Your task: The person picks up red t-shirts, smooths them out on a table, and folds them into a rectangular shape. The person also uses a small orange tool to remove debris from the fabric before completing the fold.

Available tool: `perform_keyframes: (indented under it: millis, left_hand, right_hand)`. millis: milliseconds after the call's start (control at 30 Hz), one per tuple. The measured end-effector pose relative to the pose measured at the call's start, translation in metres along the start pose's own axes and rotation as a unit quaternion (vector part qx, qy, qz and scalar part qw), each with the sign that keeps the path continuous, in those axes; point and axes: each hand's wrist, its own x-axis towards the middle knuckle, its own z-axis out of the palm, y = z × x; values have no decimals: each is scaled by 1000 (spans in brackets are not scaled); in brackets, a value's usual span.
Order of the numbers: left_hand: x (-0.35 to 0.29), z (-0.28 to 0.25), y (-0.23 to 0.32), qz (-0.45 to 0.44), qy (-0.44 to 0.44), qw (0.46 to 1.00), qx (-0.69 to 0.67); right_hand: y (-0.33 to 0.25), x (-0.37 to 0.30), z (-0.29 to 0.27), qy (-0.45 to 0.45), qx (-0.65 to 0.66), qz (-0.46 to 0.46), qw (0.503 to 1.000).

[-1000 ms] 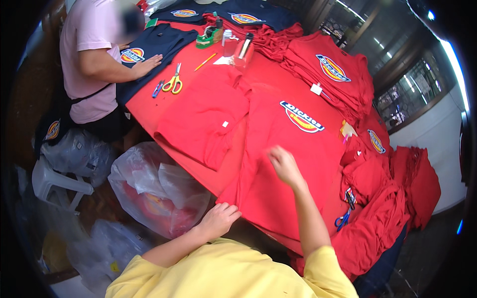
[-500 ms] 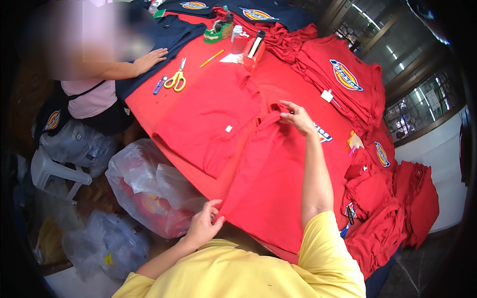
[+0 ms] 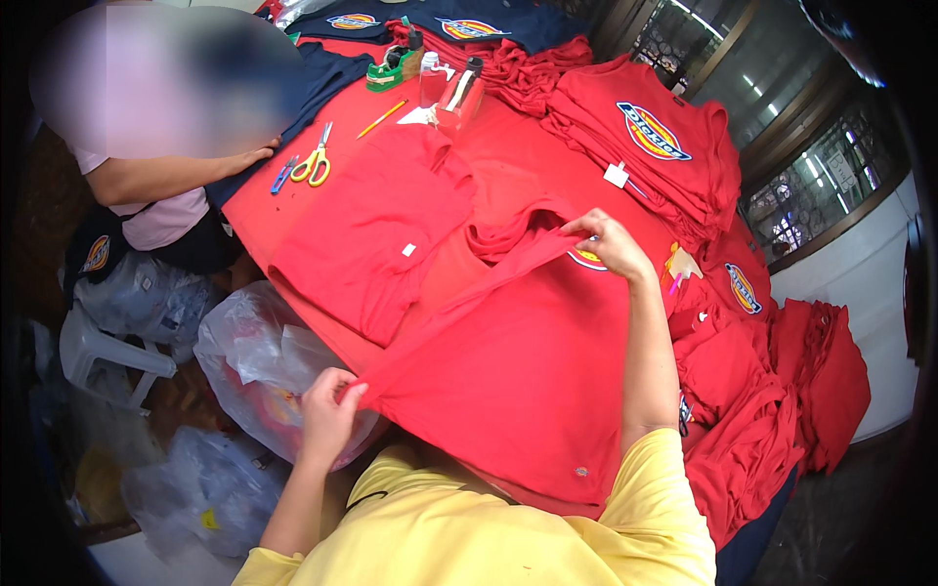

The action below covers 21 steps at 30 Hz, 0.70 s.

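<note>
On the table [image 3: 256,202], the red shirt [image 3: 518,366] lies with one edge lifted, stretched between the fingers. The left hand [image 3: 329,410] pinches it at the table's near edge, the right hand [image 3: 616,246] farther over the table (a colourful emblem [image 3: 588,260] peeks out just beside).

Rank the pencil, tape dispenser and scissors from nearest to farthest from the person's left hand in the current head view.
From the left hand:
1. Scissors: ahead, near the table's left edge.
2. Pencil: just beyond the scissors, to their right.
3. Tape dispenser: past the pencil, toward the far side.
</note>
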Motion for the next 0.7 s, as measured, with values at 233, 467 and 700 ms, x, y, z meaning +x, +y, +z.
perform_keyframes:
  millis: [233, 467, 700]
  left_hand:
    - [8, -26, 19, 20, -43, 997, 55]
    - [-7, -38, -3, -39, -57, 997, 23]
    - [37, -26, -20, -19, 9, 1000, -3]
  right_hand:
    - [1, 36, -35, 62, 203, 63, 975]
    - [23, 101, -2, 233, 103, 106, 961]
    - [4, 137, 62, 183, 350, 45, 918]
